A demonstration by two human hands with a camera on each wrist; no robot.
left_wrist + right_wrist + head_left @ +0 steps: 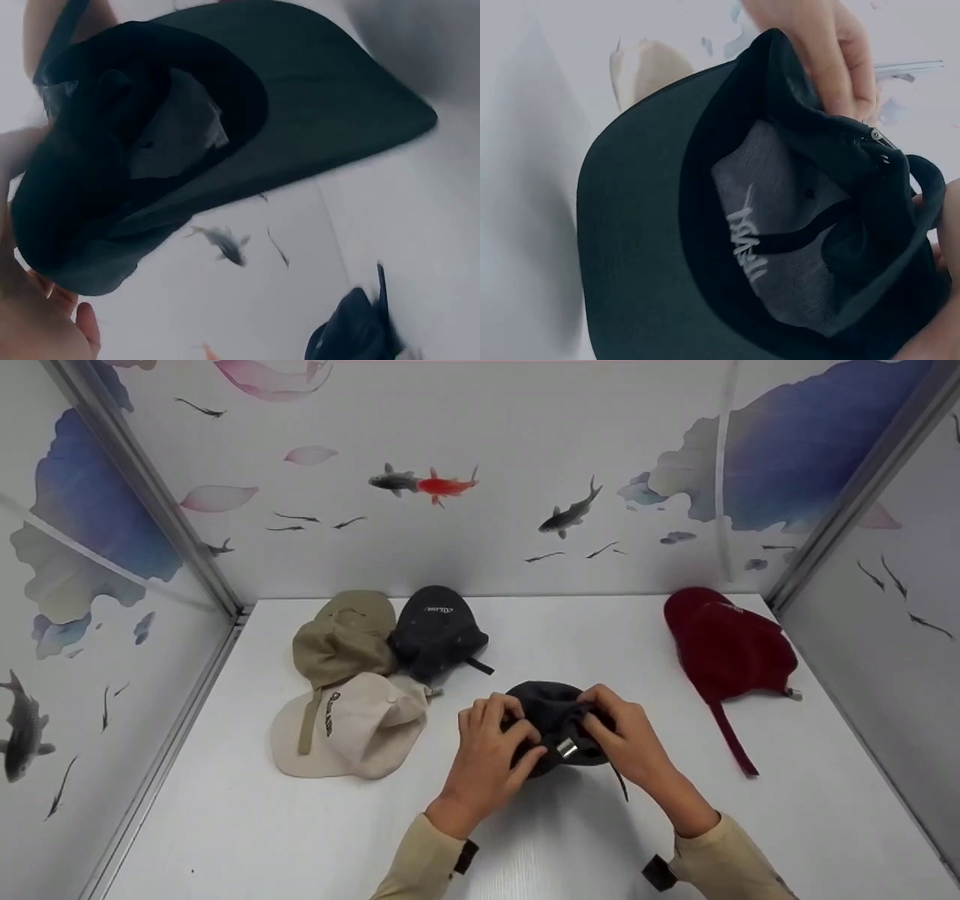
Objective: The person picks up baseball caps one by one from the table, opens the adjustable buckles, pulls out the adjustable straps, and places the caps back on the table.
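A dark baseball cap (547,706) is held between both hands above the table, its metal buckle (568,748) towards me and a strap end hanging at the right. My left hand (486,750) grips the left side of the cap with curled fingers. On the opposite side, my right hand (626,735) pinches the cap's edge between thumb and fingers. In the right wrist view, the open underside of the cap (630,225) shows its brim, grey lining and stitched white marks. The left wrist view shows the brim (337,90) pointing away from the hands.
At the left of the white table (585,637) lie an olive cap (352,622), a navy cap (439,626) and a cream cap (375,727), touching one another. A dark red cap (731,652) with a loose strap lies at the right. Printed panels stand around the table.
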